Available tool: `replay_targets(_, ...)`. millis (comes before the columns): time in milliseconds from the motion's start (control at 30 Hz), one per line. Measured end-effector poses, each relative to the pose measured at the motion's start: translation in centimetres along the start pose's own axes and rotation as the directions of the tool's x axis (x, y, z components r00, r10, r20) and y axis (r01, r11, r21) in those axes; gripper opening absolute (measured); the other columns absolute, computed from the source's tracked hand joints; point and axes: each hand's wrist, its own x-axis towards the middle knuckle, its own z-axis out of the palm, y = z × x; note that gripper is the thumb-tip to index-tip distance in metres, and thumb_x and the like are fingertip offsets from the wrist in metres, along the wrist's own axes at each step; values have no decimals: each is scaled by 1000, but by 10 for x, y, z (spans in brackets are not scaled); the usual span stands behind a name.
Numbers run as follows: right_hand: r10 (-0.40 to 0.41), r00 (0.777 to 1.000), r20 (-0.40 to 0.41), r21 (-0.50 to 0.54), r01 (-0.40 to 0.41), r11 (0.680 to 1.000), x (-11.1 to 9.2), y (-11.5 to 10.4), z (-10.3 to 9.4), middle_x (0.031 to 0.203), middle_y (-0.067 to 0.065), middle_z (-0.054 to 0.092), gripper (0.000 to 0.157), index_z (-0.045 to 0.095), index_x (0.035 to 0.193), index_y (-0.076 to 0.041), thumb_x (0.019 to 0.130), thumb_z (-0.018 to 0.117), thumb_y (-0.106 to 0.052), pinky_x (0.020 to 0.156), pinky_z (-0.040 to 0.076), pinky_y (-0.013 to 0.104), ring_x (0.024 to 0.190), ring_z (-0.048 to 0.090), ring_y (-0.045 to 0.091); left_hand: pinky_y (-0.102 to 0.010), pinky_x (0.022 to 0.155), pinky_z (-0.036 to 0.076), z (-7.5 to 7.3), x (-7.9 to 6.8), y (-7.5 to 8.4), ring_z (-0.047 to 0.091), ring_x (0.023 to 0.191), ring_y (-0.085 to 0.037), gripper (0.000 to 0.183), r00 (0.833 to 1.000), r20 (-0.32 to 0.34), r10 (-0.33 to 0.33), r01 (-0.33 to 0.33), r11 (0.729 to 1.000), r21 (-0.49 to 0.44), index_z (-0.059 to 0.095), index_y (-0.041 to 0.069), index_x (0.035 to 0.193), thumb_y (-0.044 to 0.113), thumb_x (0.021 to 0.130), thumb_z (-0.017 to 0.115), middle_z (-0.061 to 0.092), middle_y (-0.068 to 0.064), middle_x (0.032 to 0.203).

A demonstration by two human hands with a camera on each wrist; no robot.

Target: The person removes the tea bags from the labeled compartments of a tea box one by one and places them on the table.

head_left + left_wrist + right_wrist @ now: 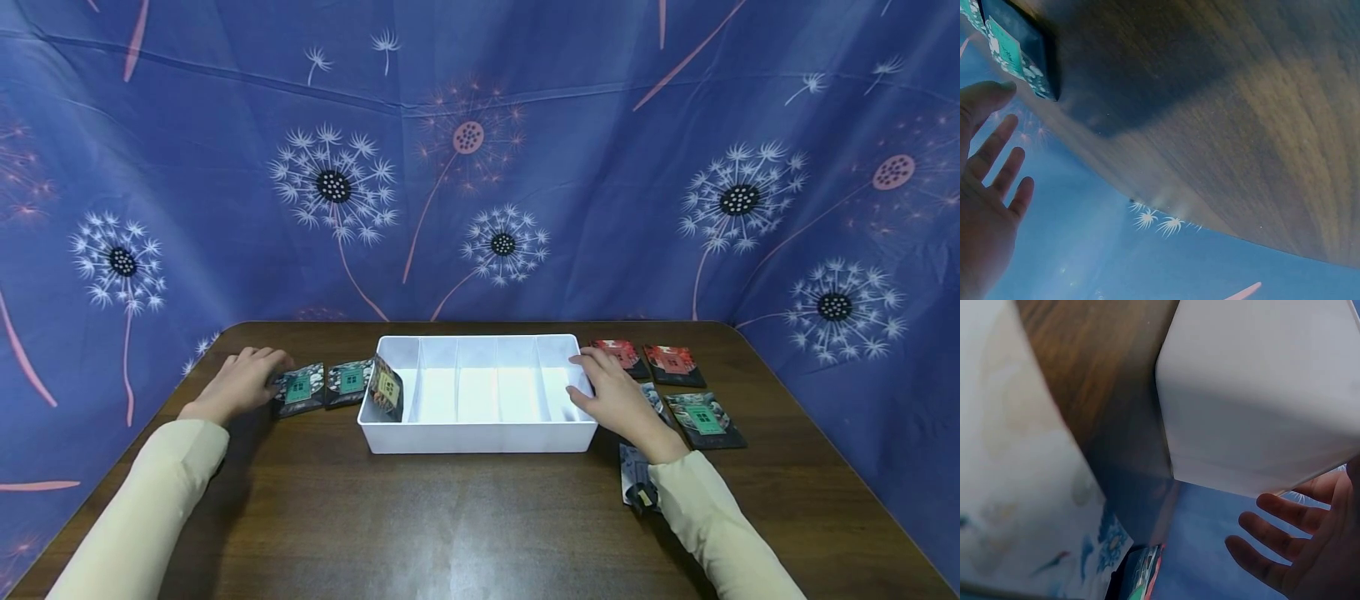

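Note:
A white tray (480, 439) with several compartments stands on the table. In its leftmost compartment a dark packet (386, 390) with a yellow label leans upright against the end wall. My left hand (242, 385) is beside a dark green-labelled packet (298, 390), its thumb close to that packet in the left wrist view and nothing gripped. A second green-labelled packet (348, 382) lies between that one and the tray. At the tray's right end my right hand (626, 404) has loosely bent fingers (1285, 514) at the rim, with no packet in them.
Right of the tray lie two red-labelled packets (675, 365), a green-labelled packet (705, 419) and a grey packet (637, 477) near the right sleeve. Another packet is partly hidden by the right hand. A blue dandelion-print cloth (600, 167) hangs behind the brown table (450, 525).

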Motion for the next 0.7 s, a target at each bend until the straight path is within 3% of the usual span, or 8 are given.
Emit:
replay_targets(300,-1,1000,0,10,1,1000,0,0,0,131,18,44,47,53,121,-2,83,62,-28,94,38,56,121,40,37,-58,81,34,-7,3,7,47,104,-41,31,999,-26,27,-26,1000,12,60,10,108,12,79,68,60,-15,112)
replay_targets(700,9,1000,10,15,-9,1000,0,1,1,132,18,43,47,52,122,-3,84,61,-28,94,38,57,122,39,36,-58,89,33,-20,8,40,44,113,-39,37,999,-26,38,-39,999,-25,54,10,121,22,87,61,57,-15,121)
